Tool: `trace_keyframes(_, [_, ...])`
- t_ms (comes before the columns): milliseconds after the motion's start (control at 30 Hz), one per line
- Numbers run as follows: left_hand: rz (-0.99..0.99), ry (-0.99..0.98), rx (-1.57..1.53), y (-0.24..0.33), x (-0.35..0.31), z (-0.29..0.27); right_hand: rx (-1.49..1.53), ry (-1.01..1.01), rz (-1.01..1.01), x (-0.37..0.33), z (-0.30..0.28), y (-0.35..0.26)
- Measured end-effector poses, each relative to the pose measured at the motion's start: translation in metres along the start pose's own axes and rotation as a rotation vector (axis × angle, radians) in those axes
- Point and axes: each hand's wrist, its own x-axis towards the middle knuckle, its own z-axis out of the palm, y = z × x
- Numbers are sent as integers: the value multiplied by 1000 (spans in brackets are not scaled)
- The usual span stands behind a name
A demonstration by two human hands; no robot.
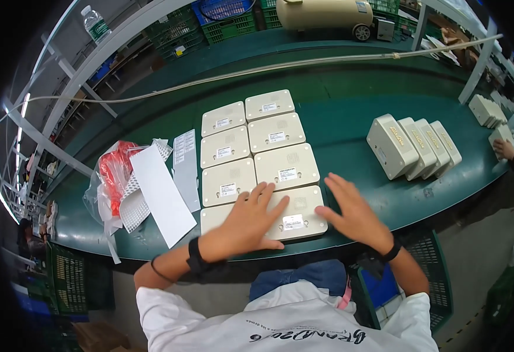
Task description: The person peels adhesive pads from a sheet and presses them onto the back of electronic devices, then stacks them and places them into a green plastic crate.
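Observation:
Several cream plastic boxes (pixel 286 168) lie flat in two columns on the green bench, each with a small white label and a patch of vent holes. My left hand (pixel 246 217) rests with fingers spread over the nearest left box (pixel 213 216), hiding much of it. My right hand (pixel 353 212) is at the right side of the nearest right box (pixel 304 205), thumb by its edge and fingers apart. Whether that thumb touches the box I cannot tell. Neither hand holds anything.
More cream boxes (pixel 406 146) lean in a row at the right. Label sheets (pixel 185 164), white paper (pixel 162 193) and a red plastic bag (pixel 116 173) lie at the left. Another person's hand (pixel 504 149) touches boxes at the far right. A crate (pixel 436 276) stands below the bench's front edge.

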Motion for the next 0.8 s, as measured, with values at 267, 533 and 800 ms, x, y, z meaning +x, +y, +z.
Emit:
trace_keyframes(267, [139,112,-38,42,3,17,513,-17,394,-46,14,-12])
trace_keyframes(533, [459,355,105,72,70,19,203,-2,362,-52,-64,0])
trace_keyframes(800, [-141,261,152,-60,67,8,-490,330,137,-15,-68,50])
